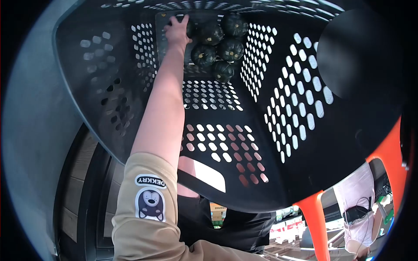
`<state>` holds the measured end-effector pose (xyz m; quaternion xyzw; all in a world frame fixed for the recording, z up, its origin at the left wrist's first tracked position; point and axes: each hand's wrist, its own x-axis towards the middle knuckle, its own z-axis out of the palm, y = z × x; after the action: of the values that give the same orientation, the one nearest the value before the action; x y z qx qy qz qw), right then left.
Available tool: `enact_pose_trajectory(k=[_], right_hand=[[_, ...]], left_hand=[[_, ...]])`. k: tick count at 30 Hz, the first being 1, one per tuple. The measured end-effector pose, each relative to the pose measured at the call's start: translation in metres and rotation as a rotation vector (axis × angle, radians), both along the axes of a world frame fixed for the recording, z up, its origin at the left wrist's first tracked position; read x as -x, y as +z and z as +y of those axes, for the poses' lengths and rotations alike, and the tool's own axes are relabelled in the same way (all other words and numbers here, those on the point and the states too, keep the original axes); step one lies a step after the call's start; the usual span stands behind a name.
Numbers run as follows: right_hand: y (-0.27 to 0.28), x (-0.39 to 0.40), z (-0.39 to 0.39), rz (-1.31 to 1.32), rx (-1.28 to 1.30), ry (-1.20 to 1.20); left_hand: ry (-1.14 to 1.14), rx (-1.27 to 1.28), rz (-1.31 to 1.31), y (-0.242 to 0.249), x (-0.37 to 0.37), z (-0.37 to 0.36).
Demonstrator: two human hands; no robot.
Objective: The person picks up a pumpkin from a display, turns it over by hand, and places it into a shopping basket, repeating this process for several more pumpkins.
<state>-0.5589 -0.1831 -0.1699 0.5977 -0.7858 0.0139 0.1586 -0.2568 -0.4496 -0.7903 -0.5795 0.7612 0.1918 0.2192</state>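
Squash (191,28) beside spread left hand (176,33) may roll if nudged off-centre; right hand hidden, can't tell state.

wooden boards (78,174) at left, person (353,187) in pale pink

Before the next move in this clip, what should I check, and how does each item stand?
1. Left hand inside the black basket: ok.
2. Secure hold on the dark green squash at its fingers: cannot tell; the hand partly covers it.
3. Other squashes inside the basket: ok, grouped right of the hand.
4. Tan sleeve clear of the squashes: ok.
5. Right hand identifiable: not ok; it isn't clearly seen.
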Motion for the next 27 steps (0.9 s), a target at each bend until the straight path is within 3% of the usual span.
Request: enact_pose_trajectory(k=[3,4,6,7,8,9,10,12,20,22,25,27], right_hand=[[0.040,0.054,0.054,0.611,-0.219,0.645],[0.007,-0.018,0.024,0.360,-0.140,-0.139],[0.001,-0.033,-0.009,-0.380,0.019,-0.293],[-0.003,-0.032,-0.002,-0.384,0.080,-0.444],[-0.008,-0.025,0.007,-0.477,0.122,-0.358],[-0.002,-0.024,0.008,-0.623,0.055,-0.350],[-0.011,-0.027,0.010,-0.619,0.176,-0.455],[-0.013,-0.026,-0.004,-0.592,0.131,-0.273],[0.005,-0.042,-0.032,-0.548,0.044,-0.255],[0.001,-0.038,-0.029,-0.368,0.103,-0.112],[0.011,-0.039,-0.033,-0.349,0.124,0.037],[0.022,-0.045,-0.031,-0.200,0.063,-0.006]], left_hand=[[0.473,-0.067,0.097,0.032,-0.006,0.025],[0.622,-0.143,0.110,0.051,-0.009,0.034],[0.703,-0.095,0.178,0.064,-0.024,0.066],[0.908,-0.237,0.334,0.090,-0.029,0.075],[1.100,-0.386,0.504,0.118,-0.033,0.085],[1.168,-0.433,0.502,0.148,-0.033,0.090],[1.235,-0.482,0.502,0.178,-0.030,0.095],[1.402,-0.499,0.648,0.222,-0.028,0.113],[1.620,-0.584,1.277,0.427,-0.030,0.154],[1.624,-0.585,1.421,0.472,-0.033,0.170],[1.567,-0.607,1.615,0.529,-0.039,0.197],[1.558,-0.586,1.684,0.567,-0.043,0.215]])
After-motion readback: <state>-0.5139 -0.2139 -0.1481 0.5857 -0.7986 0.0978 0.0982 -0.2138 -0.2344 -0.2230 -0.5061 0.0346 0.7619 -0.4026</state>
